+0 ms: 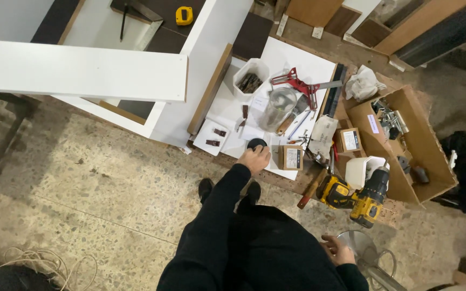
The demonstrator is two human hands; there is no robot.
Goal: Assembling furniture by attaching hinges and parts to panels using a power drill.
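My left hand [254, 159] reaches down in a black sleeve to a small round black object [257, 143] on a white board [292, 59] on the floor. The fingers curl at its near edge and touch it. My right hand [337, 249] hangs low by my side, loosely curled, next to a round metal stool seat [360, 243]; I cannot tell whether it holds anything. A small cardboard box [291, 157] sits just right of the black object. A clear plastic jar [278, 108] stands behind it.
A white cabinet frame [82, 70] lies to the left. A yellow-black cordless drill [360, 197], a white tub [251, 75] of screws, a red corner clamp [297, 83] and an open cardboard box [405, 140] of hardware crowd the right. Loose cable [44, 264] lies bottom left.
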